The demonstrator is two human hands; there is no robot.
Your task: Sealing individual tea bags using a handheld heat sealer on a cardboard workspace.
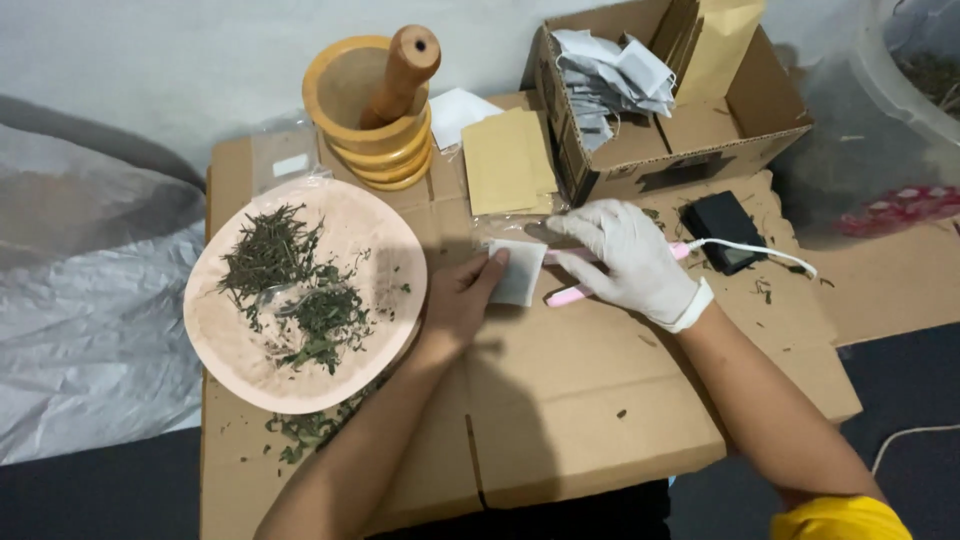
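I log: bare left hand [462,297] pinning a small white sachet [519,272] flat on the cardboard [560,400], gloved right hand [625,258] gripping the pink heat sealer [572,294] across its edge.

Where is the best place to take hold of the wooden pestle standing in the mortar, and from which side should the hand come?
Grip the pestle on its thick upper end, from above right. It leans right out of the mortar, so only that end is free.
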